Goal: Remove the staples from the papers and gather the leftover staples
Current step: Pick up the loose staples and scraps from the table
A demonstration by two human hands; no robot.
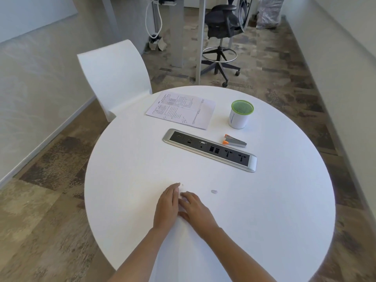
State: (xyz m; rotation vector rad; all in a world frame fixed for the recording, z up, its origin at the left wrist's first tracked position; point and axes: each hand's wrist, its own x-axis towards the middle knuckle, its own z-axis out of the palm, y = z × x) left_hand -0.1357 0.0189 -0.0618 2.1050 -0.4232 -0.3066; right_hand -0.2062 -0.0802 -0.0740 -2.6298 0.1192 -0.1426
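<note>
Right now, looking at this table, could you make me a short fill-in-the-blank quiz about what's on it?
1. The table is ____ in shape.
2. The cup has a ____ mesh rim.
3. The stapler lies between the cup and the ____ strip.
4. Both hands, left and right, rest on the table ____ the power strip from the papers.

Missing words: round; green; power; across

Both hands lie flat and touching on the round table — left hand, right hand — papers well beyond.

white table, green-rimmed cup, orange-tipped stapler
</note>
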